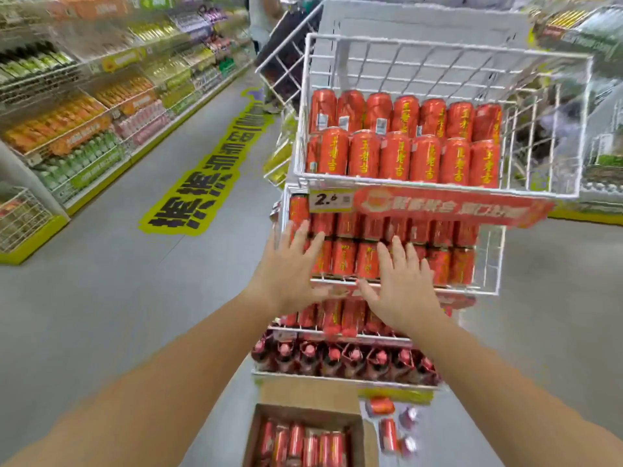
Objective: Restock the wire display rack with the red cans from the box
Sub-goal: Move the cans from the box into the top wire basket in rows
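Nearest the camera, at the bottom edge, an open cardboard box sits on the grey floor with red cans standing upright inside it, and a few loose cans lie on the floor just right of the box. Above the box the white wire display rack rises in tiers: the lowest tier holds dark bottles with red caps, the next one up holds more red cans, partly hidden behind the hands. Both bare forearms reach forward from the lower corners. The left hand is spread wide with fingers apart and holds nothing, its fingertips against the front of the second basket near its left corner. The right hand is likewise splayed flat and empty, laid over the basket's lower front wire and the cans behind it. The boxed cans lie well below both hands, between the two forearms. Above the hands hangs a red price strip with a yellow tag, then the top basket with two rows of red cans filling its left part. Further off, stocked store shelves line the aisle at left, with yellow floor lettering beside them
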